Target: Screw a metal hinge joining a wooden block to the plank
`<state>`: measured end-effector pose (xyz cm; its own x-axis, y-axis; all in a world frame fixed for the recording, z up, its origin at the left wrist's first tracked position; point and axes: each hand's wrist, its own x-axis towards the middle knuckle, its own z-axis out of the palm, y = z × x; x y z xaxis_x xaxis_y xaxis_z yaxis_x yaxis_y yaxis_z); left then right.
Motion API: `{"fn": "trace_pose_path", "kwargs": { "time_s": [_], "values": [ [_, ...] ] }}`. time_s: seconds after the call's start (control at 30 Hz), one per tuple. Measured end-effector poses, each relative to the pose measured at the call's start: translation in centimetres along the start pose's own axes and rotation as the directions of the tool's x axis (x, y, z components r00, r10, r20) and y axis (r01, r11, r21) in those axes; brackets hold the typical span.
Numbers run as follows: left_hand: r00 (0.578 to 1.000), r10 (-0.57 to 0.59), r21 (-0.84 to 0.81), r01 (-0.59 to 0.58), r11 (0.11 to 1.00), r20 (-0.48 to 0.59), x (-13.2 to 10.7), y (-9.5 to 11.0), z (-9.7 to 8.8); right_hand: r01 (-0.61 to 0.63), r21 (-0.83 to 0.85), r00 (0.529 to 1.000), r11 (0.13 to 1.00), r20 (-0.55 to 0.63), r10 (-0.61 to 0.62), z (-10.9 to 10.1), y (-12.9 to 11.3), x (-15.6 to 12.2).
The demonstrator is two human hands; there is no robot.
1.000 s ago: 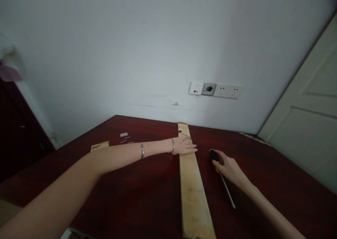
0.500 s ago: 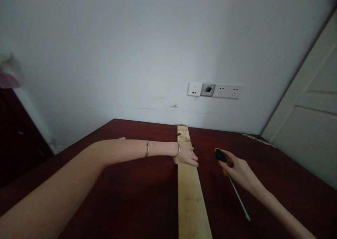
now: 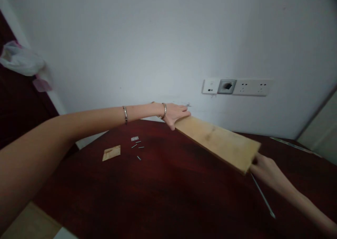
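A dark red wooden table (image 3: 168, 196) stands pushed against a white wall. Toward its far left lie a small flat offcut of pale wood (image 3: 111, 152), a little metal hinge plate (image 3: 134, 138) and a few loose screws (image 3: 138, 157) scattered just beside it. A thin pale strip (image 3: 295, 146) lies along the far right edge. At near right, a screwdriver (image 3: 263, 198) slants low; whether its tip touches the top cannot be told.
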<state>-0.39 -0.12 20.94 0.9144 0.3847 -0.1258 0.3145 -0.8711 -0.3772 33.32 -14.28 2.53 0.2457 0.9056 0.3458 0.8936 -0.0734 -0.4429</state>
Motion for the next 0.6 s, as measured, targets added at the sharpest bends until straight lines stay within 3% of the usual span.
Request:
{"fn": "trace_pose_path", "kwargs": {
  "time_s": [0.13,0.27,0.4,0.53,0.6],
  "values": [
    [0.963,-0.252,-0.002,0.253,0.967,0.092,-4.0,-5.5,1.4,0.064,0.095,0.982,0.993,0.172,-0.08,2.5,-3.5,0.3],
    [0.868,-0.449,-0.02,0.463,0.886,0.213,-8.7,-10.3,4.6,0.163,0.159,0.945,0.974,0.259,-0.201,5.1,-7.9,0.2],
    [0.715,-0.631,-0.041,0.671,0.741,0.299,-13.1,-13.2,8.1,0.246,0.176,0.906,0.953,0.308,-0.291,7.4,-12.9,0.5],
    [0.523,-0.765,-0.062,0.838,0.542,0.377,-16.4,-14.3,11.7,0.291,0.181,0.871,0.94,0.357,-0.338,9.7,-17.9,1.0],
    [0.463,-0.796,-0.064,0.876,0.478,0.39,-17.7,-14.5,13.6,0.307,0.17,0.857,0.936,0.379,-0.35,10.9,-20.3,1.2]
  ]
}}
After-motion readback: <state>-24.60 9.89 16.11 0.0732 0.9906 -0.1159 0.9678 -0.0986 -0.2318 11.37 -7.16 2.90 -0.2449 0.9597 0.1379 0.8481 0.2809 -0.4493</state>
